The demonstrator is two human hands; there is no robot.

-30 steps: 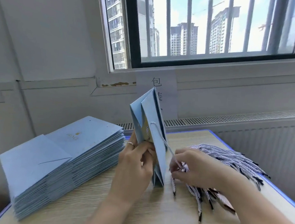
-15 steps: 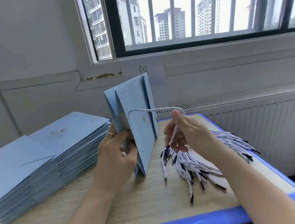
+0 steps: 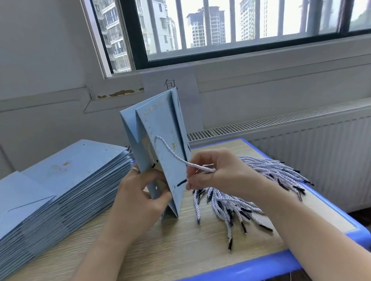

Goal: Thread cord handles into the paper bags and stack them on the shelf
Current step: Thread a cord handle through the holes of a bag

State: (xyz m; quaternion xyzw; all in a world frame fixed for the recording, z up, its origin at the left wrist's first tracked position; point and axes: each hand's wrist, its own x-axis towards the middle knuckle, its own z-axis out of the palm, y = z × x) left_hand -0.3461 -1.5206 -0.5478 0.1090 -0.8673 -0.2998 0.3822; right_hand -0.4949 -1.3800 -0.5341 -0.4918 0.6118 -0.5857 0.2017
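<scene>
The bag [image 3: 165, 127] stands folded on the counter [image 3: 193, 242], with the grip of the left hand [image 3: 143, 197] clamped on its lower edge. The right hand [image 3: 219, 174], raised half a second ago, has come down. Its grip pinches the cord [image 3: 174, 156], and the black tip of the cord now meets the front panel. One end seems already threaded, so this handle is probably almost done.

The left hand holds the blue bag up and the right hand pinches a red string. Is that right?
Not quite. The head view shows the string is white with black tips, not red. The rest is right: the left hand holds the blue bag up and the right hand pinches the string.
</scene>
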